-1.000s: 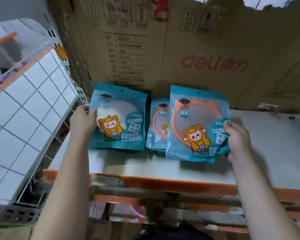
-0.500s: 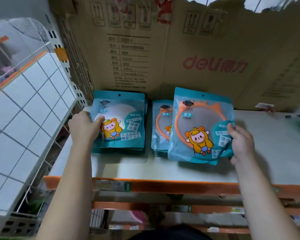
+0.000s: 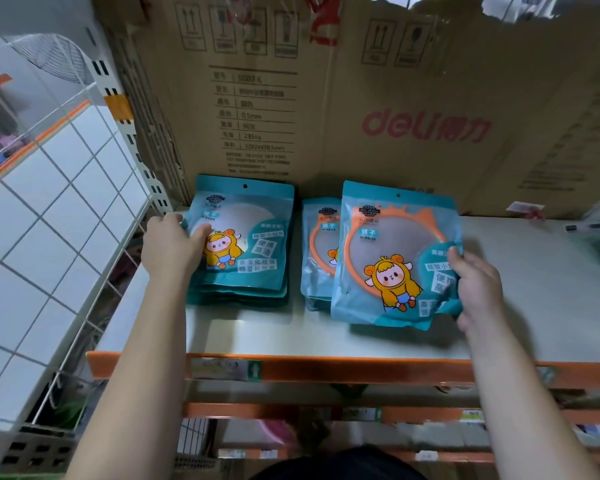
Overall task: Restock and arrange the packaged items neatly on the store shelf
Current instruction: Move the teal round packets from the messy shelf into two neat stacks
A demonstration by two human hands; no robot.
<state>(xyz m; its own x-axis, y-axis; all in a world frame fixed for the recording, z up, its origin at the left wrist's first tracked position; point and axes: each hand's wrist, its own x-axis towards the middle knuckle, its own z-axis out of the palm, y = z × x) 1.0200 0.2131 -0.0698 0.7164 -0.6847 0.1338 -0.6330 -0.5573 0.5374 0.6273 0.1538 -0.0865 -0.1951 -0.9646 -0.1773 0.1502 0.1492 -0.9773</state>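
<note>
**A:** In the head view, our right grip pinches the right edge of the orange-ring mirror packet. The packet is tilted up over the shelf, with its long axis running near to far.

**B:** And the middle stack?

**A:** It lies just to the left and farther back, partly covered by the held packet. We judge the move goes that way, and the right grip is nearer.

**B:** Our left grip clasps the left edge of the left stack, near the cardboard box.

**A:** A second ago the top packet there was lifted. Now it lies flat, and the held packet has hardly moved.
</note>
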